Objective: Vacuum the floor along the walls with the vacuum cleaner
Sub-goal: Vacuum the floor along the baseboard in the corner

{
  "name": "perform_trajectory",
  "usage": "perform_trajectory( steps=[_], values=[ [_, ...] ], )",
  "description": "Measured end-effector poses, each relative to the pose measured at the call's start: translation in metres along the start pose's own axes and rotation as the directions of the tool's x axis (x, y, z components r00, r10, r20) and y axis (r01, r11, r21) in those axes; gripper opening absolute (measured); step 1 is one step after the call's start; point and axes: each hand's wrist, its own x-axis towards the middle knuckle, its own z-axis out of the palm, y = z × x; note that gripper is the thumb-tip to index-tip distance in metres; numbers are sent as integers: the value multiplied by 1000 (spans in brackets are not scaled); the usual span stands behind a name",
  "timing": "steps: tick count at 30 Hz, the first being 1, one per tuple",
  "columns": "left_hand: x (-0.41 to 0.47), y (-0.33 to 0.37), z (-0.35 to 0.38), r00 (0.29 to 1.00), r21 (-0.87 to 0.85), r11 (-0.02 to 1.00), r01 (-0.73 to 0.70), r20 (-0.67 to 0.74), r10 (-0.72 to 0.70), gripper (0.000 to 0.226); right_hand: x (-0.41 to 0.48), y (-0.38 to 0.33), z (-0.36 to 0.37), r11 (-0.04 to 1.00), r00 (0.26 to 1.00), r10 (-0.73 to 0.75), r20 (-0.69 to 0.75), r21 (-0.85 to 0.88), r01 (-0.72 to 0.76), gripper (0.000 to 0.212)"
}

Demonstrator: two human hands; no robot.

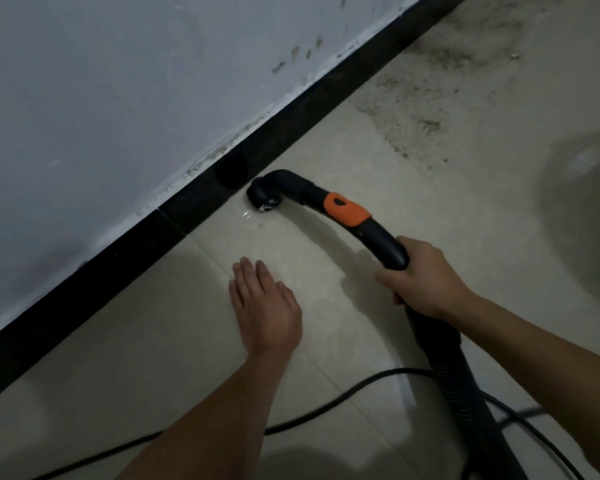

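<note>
Low down, gripped the vacuum handle (378, 237) with the right hand (421, 277), fingers curled round the rear end of the curved black tube, behind the orange collar (347, 210), with a stretch of bare black tube between. Held the nozzle (261, 195) down on the floor (343, 143), right against the black skirting board (118, 261) at the foot of the white wall (118, 81). Held the left hand (267, 306) palm down over the pale tile, fingers straight and close together, grasping nothing; could not tell whether it touched the tile. Had it near the skirting board, on the near side of the nozzle and apart from the handle. Had the ribbed black hose (465, 382) leading from under the right hand toward the lower right edge. Noted a thin black cable (326, 403) lying across the tiles beneath the left forearm and reaching the hose. Saw a patch of grit and dust (430, 112) on the floor farther along the wall, well apart from the nozzle. Saw scuffs and chipped paint on the wall just above the skirting board.
</note>
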Motion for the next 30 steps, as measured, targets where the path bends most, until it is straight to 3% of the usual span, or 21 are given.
perform_trajectory(
  steps=[4,7,9,12,14,16,18,21,22,25,30],
  values=[
    [1,-2,-1,1000,-1,1000,-12,19,12,50,-8,12,-23,999,996,27,-84,-41,-30,18],
    [1,-3,-5,999,-20,999,-30,23,31,49,-22,3,-23,995,1000,-18,-9,-95,17,18],
    [-5,-17,-15,992,-16,994,-110,64,111,48,-39,2,-25,995,999,2,40,-96,2,17],
    [-32,-51,-42,950,47,965,-259,192,245,50,-86,27,-48,988,988,152,-35,-36,-153,17],
    [-58,-58,-70,900,47,990,-136,422,104,50,-133,46,-61,963,957,261,-128,-28,-266,17],
    [-87,-55,-97,768,13,1000,18,640,-22,45,-183,56,-67,932,929,330,-169,-98,-349,18],
    [-116,-49,-125,680,-56,991,119,732,-41,38,-229,55,-67,906,915,389,-110,-132,-401,22],
    [-157,-48,-167,635,-100,938,330,760,-142,26,-292,51,-66,886,899,437,-29,-160,-436,24],
    [-169,-46,-183,634,-84,933,350,755,-170,21,-311,51,-67,876,890,457,-14,-167,-452,22],
    [-198,-37,-233,649,23,973,231,741,-172,13,-361,53,-79,826,856,517,2,-262,-499,23],
    [-226,-13,-306,637,103,981,161,749,-184,23,-429,48,-105,738,804,583,118,-491,-463,28]
  ],
)
